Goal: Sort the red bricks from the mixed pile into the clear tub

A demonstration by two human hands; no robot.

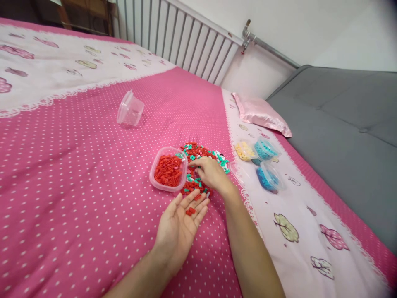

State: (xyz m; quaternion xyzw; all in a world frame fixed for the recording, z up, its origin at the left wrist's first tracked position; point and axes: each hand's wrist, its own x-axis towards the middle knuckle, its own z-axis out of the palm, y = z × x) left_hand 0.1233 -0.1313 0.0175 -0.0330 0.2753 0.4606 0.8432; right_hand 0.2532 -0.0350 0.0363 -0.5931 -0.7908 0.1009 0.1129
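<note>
My left hand (180,223) is palm up with its fingers spread out, and a few small red toy bricks (190,211) lie on the palm and fingers. Above it, my right hand (211,171) reaches down over a loose pile of small red, green and white bricks (198,150). Its index finger stretches toward the rim of a clear plastic tub, the others bend toward the pile, and I see no brick between them. That square tub (152,176), left of the pile, is filled with red bricks (168,170).
An empty clear tub (132,109) lies tipped on the pink dotted sheet (93,165). To the right stand tubs of yellow bricks (245,151), teal bricks (265,149) and blue bricks (267,178). A clear lid (239,171), a pink pillow (262,114) and a grey headboard (335,116) are there too.
</note>
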